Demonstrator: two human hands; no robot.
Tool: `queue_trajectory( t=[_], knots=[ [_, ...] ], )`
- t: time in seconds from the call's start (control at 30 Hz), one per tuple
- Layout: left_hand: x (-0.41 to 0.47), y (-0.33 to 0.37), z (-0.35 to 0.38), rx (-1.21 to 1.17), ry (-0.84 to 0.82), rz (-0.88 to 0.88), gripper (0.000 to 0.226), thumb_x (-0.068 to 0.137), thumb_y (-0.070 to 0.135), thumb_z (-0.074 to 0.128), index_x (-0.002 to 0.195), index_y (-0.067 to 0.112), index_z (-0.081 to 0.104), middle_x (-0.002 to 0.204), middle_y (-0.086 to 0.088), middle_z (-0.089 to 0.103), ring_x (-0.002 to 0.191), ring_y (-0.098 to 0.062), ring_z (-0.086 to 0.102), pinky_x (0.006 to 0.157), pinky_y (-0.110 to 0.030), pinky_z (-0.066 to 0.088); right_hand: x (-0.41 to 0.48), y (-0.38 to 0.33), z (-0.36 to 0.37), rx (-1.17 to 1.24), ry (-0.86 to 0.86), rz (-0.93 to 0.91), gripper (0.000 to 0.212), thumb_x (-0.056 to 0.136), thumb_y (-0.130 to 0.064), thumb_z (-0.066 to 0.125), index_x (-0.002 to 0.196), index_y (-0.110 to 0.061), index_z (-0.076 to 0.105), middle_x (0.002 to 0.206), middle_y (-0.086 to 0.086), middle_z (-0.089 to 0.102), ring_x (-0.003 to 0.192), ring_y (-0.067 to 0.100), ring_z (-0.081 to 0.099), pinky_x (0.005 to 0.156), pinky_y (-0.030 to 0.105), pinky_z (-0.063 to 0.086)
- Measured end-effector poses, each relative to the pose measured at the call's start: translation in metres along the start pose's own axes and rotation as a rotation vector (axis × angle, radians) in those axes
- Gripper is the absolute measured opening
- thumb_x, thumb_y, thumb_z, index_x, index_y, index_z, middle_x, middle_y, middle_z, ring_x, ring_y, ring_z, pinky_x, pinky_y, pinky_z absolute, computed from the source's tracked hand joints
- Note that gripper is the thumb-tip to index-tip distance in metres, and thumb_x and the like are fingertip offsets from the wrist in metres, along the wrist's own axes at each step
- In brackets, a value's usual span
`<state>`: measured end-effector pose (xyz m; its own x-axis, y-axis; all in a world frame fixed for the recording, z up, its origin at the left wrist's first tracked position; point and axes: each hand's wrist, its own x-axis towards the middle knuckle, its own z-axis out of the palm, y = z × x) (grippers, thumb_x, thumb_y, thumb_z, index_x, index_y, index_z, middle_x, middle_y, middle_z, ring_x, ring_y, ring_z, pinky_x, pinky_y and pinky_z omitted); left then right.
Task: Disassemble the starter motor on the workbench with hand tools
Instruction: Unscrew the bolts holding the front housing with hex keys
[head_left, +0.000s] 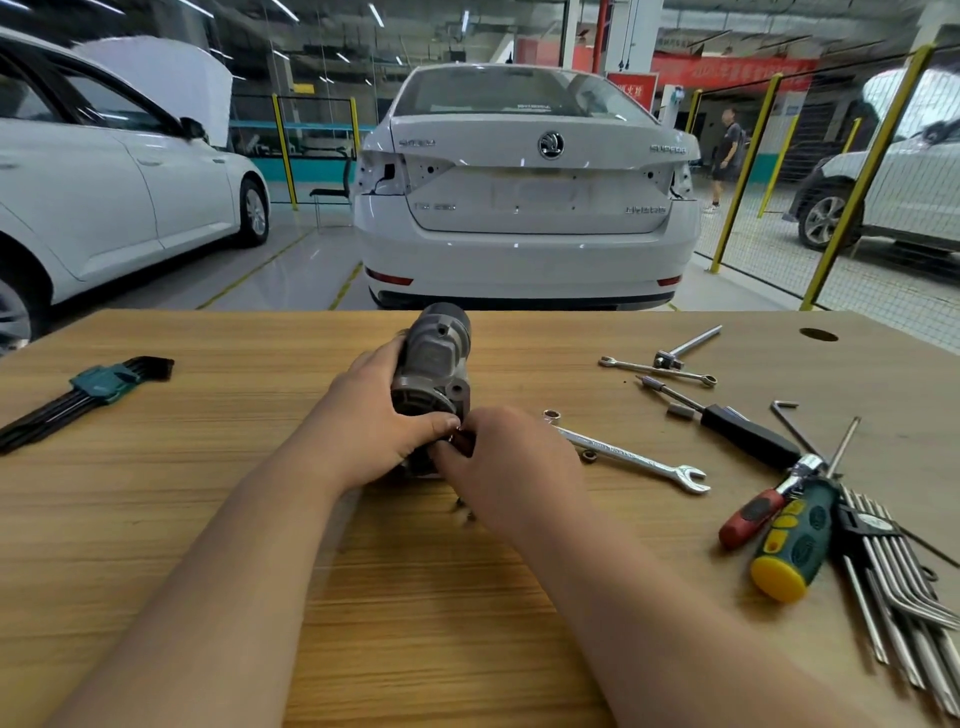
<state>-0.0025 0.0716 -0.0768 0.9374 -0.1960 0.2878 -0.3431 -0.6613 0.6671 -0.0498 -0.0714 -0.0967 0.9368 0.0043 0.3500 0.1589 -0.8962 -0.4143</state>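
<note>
We see a grey starter motor (434, 358), striped light-wood desk (208, 519), green-and-yellow screwdriver (792, 540), red-and-black screwdriver (753, 514), teal hex-key holder (104, 382), white car (524, 192)

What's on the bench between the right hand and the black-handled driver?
In the head view, a combination wrench lies between the right hand and the black-handled driver, with a small metal piece beside its shank.

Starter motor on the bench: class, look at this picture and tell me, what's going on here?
A person is working bare-handed on the starter motor, which lies on the wooden workbench. The left hand grips its body to steady it, while the right hand pinches at something small on its near end; what exactly is hidden. No tool is in hand: the wrench and screwdrivers lie to the right.
</note>
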Motion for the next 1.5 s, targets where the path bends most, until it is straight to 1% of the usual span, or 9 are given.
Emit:
queue_trajectory(
  t=[0.17,0.3,0.43,0.6,0.77,0.9,1.0,1.13,1.5],
  knots=[
    [-0.001,0.0,-0.001,0.005,-0.015,0.002,0.085,0.077,0.044,0.076,0.148,0.03,0.033,0.141,0.006,0.046,0.125,-0.016,0.047,0.105,-0.04,0.041,-0.001,-0.002,0.0,0.004,0.029,-0.027,0.026,0.091,-0.042,0.049,0.088,-0.021,0.065,0.075,-0.003,0.063,0.072,0.022,0.059,0.057,0.032,0.046],
    [-0.002,0.004,-0.002,-0.03,-0.008,-0.015,0.069,0.085,0.052,0.066,0.144,0.03,0.039,0.139,0.006,0.048,0.123,-0.017,0.049,0.102,-0.041,0.043,-0.003,-0.007,0.0,0.037,0.059,-0.025,0.023,0.085,-0.038,0.052,0.071,-0.02,0.056,0.06,-0.006,0.054,0.059,0.017,0.054,0.047,0.027,0.035],
    [-0.002,0.004,-0.002,-0.019,-0.011,-0.017,0.068,0.087,0.052,0.063,0.145,0.028,0.038,0.14,0.005,0.048,0.125,-0.018,0.048,0.104,-0.044,0.042,-0.007,-0.007,0.0,0.063,0.083,-0.044,0.026,0.082,-0.038,0.051,0.063,-0.02,0.051,0.055,-0.003,0.057,0.051,0.016,0.059,0.047,0.026,0.044],
    [-0.001,0.004,-0.001,-0.021,-0.016,-0.028,0.069,0.086,0.052,0.063,0.146,0.028,0.037,0.139,0.006,0.049,0.125,-0.018,0.048,0.104,-0.045,0.043,-0.009,-0.004,-0.008,0.1,0.232,-0.142,0.034,0.077,-0.033,0.052,0.05,-0.023,0.034,0.041,-0.007,0.036,0.041,0.009,0.036,0.043,0.024,0.019],
    [0.0,0.0,0.002,-0.022,-0.002,-0.024,0.073,0.084,0.054,0.065,0.146,0.031,0.035,0.14,0.005,0.046,0.127,-0.019,0.045,0.104,-0.045,0.043,-0.003,0.006,-0.015,0.241,0.334,-0.124,0.032,0.08,-0.042,0.047,0.059,-0.02,0.057,0.048,-0.007,0.048,0.046,0.012,0.043,0.043,0.024,0.031],
    [-0.004,0.003,0.006,0.069,0.089,0.02,0.09,0.083,0.053,0.066,0.153,0.029,0.016,0.155,0.006,0.022,0.141,-0.018,0.02,0.111,-0.04,0.027,0.002,0.016,-0.015,0.378,0.349,-0.034,0.02,0.087,-0.025,0.057,0.071,-0.017,0.064,0.054,-0.007,0.053,0.05,0.009,0.044,0.046,0.024,0.034],
    [-0.01,0.013,0.006,0.094,0.223,0.251,0.061,0.084,0.045,0.068,0.138,0.028,0.046,0.149,0.007,0.028,0.137,-0.015,0.018,0.108,-0.035,0.027,0.005,0.018,-0.012,0.465,0.296,0.024,0.02,0.088,-0.023,0.057,0.069,-0.023,0.062,0.052,-0.009,0.052,0.052,0.002,0.046,0.043,0.013,0.031],
    [-0.015,0.025,0.017,0.135,0.189,0.407,0.016,0.09,0.03,0.065,0.103,0.023,0.07,0.142,0.005,0.043,0.134,-0.017,0.023,0.111,-0.034,0.025,0.007,0.022,-0.012,0.636,0.253,0.103,0.025,0.088,-0.02,0.055,0.064,-0.023,0.061,0.051,-0.01,0.054,0.044,0.003,0.042,0.038,0.014,0.03],
    [-0.014,0.026,0.021,0.191,0.162,0.362,0.011,0.088,0.033,0.068,0.093,0.023,0.071,0.143,0.009,0.044,0.139,-0.013,0.016,0.11,-0.028,0.013,0.01,0.027,-0.014,0.873,0.245,0.292,0.026,0.088,-0.025,0.053,0.066,-0.021,0.066,0.049,-0.01,0.055,0.041,-0.001,0.043,0.036,0.014,0.034]
  ],
)
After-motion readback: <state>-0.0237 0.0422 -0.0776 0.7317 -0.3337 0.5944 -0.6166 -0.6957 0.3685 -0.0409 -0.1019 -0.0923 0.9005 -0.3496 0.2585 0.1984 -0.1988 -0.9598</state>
